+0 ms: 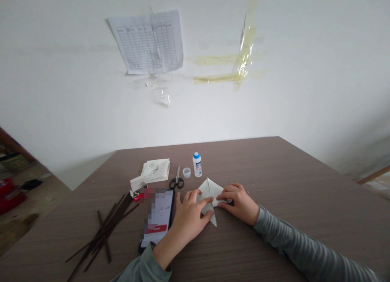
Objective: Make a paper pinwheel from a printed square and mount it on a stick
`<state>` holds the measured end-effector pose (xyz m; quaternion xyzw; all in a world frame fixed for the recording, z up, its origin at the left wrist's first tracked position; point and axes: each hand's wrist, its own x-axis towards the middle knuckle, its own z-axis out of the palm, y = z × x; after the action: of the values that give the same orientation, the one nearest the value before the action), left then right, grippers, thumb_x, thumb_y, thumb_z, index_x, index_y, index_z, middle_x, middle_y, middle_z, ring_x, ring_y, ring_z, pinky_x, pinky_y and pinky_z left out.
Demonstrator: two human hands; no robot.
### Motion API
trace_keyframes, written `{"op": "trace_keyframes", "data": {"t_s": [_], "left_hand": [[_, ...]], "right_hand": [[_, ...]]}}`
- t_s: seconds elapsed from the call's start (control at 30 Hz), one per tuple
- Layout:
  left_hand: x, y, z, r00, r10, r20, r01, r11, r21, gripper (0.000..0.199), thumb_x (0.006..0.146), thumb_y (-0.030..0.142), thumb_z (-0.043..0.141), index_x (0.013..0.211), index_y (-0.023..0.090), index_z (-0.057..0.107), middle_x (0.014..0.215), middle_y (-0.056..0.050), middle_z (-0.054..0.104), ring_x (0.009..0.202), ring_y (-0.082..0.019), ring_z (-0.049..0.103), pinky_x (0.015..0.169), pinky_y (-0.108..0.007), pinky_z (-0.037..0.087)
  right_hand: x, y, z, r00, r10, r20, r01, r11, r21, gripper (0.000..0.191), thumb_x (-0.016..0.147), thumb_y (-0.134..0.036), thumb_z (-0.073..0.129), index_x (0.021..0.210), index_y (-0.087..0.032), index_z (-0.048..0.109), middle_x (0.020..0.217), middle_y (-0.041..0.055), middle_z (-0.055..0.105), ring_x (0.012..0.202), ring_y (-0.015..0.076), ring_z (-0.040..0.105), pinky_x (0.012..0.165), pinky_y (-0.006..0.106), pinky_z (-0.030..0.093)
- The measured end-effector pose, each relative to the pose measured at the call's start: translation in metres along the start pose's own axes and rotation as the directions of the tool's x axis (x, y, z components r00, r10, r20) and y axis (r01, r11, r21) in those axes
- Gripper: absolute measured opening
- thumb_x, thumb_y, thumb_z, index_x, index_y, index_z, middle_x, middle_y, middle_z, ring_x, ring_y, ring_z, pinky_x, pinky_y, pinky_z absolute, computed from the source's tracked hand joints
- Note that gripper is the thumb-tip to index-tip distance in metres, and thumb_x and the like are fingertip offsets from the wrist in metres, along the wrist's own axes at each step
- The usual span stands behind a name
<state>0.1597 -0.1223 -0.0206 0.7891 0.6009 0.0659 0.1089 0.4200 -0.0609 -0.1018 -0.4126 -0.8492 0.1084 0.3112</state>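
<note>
Behind the brown table (274, 172), we face a white wall (292, 87) with a printed sheet (149, 42) and strips of tape (216, 77) stuck to it. Near us on the table lies a small piece of folded paper (207, 188), between our two hands and partly under them. Our left hand (190, 211) is spread, its index finger and thumb resting on the paper; our right hand (239, 201) seems to pinch the paper's right side between thumb and fingers. If the left hand presses too lightly, we think the paper could slide on the smooth table and leave a crooked crease; if the right hand pulls too hard, the thin corner could tear. Our left forearm is close beside the phone (164, 213), so a careless sweep could push it towards the dark sticks (102, 233). Reaching forward could also knock over the upright bottle (198, 167), beside the scissors (176, 182) and small clear cup (186, 173).
</note>
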Motion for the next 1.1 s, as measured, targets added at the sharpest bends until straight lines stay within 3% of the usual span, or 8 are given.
{"op": "trace_keyframes", "data": {"t_s": [0.1,0.27,0.53,0.7,0.87,1.1], "left_hand": [[0.001,0.000,0.000,1.000,-0.001,-0.019,0.001,1.000,0.000,0.050,0.115,0.039,0.090,0.164,0.049,0.093,0.175,-0.008,0.083,0.170,-0.048,0.070,0.155,-0.087,0.041],[0.002,-0.002,0.001,1.000,0.001,-0.021,-0.001,1.000,0.007,0.060,0.113,0.041,0.092,0.173,0.048,0.087,0.175,-0.010,0.084,0.167,-0.047,0.073,0.155,-0.085,0.044],[0.005,-0.009,0.015,0.997,0.022,-0.075,-0.019,0.999,0.033,0.051,0.112,0.044,0.094,0.160,0.061,0.093,0.172,-0.004,0.084,0.164,-0.050,0.073,0.151,-0.088,0.048],[0.008,-0.011,0.020,0.997,0.024,-0.067,-0.022,0.999,0.028,0.053,0.111,0.046,0.095,0.161,0.063,0.092,0.174,-0.003,0.083,0.166,-0.050,0.071,0.152,-0.092,0.043],[0.007,-0.010,0.017,0.998,0.019,-0.064,-0.018,1.000,0.018,0.055,0.111,0.042,0.094,0.161,0.063,0.092,0.174,-0.002,0.084,0.169,-0.050,0.071,0.154,-0.092,0.041],[0.005,-0.009,0.012,0.999,0.017,-0.046,-0.015,0.999,0.036,0.063,0.112,0.043,0.093,0.174,0.056,0.085,0.173,-0.006,0.085,0.166,-0.049,0.073,0.155,-0.088,0.044]], "right_hand": [[0.000,0.000,0.000,1.000,-0.002,-0.007,0.002,1.000,-0.024,0.008,0.112,-0.047,0.096,0.113,-0.046,0.104,0.106,0.0083,0.098,0.103,0.0409,0.098,0.125,0.065,0.076],[-0.001,0.003,0.003,1.000,-0.005,-0.010,0.005,1.000,0.005,0.018,0.117,-0.054,0.089,0.115,-0.044,0.104,0.105,0.0091,0.098,0.104,0.0399,0.098,0.124,0.065,0.077],[-0.001,0.005,0.005,0.999,-0.035,-0.031,0.034,0.999,-0.029,0.007,0.111,-0.043,0.098,0.115,-0.041,0.104,0.103,0.0072,0.097,0.099,0.0381,0.095,0.120,0.059,0.076],[-0.002,0.005,0.004,0.999,-0.031,-0.019,0.031,0.999,-0.036,0.007,0.112,-0.044,0.098,0.114,-0.044,0.104,0.101,0.0070,0.096,0.097,0.0373,0.095,0.118,0.058,0.076],[-0.002,0.006,0.005,0.999,-0.034,-0.032,0.033,0.999,-0.036,0.009,0.109,-0.038,0.100,0.116,-0.042,0.104,0.104,0.0074,0.097,0.097,0.0383,0.095,0.121,0.060,0.076],[-0.001,0.004,0.004,1.000,-0.010,-0.016,0.010,1.000,0.009,0.017,0.116,-0.050,0.089,0.113,-0.044,0.104,0.105,0.0090,0.097,0.100,0.0383,0.096,0.122,0.063,0.076]]}}
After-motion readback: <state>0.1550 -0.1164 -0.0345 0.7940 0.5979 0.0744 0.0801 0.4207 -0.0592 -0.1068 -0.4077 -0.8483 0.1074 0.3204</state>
